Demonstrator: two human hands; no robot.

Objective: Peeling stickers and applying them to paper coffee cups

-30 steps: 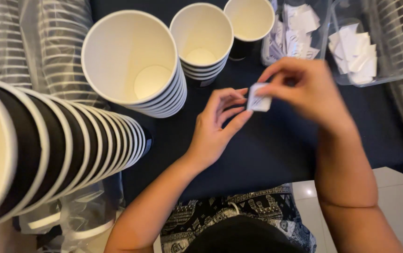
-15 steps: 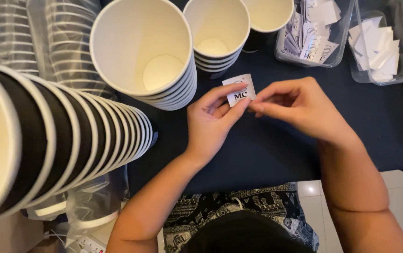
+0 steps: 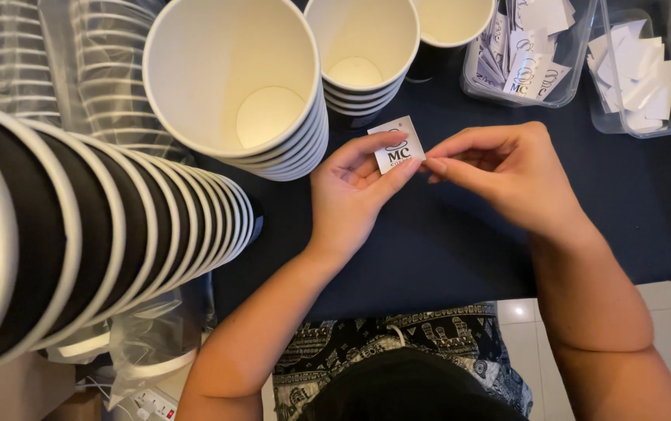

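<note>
Over a dark blue tabletop [image 3: 460, 242], the left hand [image 3: 355, 199] pinches a small white square sticker [image 3: 398, 145] between thumb and fingertips, printed side up. The right hand [image 3: 507, 168] meets it at the sticker's right edge, its fingers curled with thumb and forefinger closed on that edge. Just beyond stand stacks of white paper cups [image 3: 234, 86], a sleeve of black-and-white cups [image 3: 78, 234] lies to the left, and clear plastic trays of stickers [image 3: 534, 58] sit at upper right.

Paper cup stacks [image 3: 242, 93], clear label trays [image 3: 647, 78], dark tablecloth [image 3: 444, 249].
</note>
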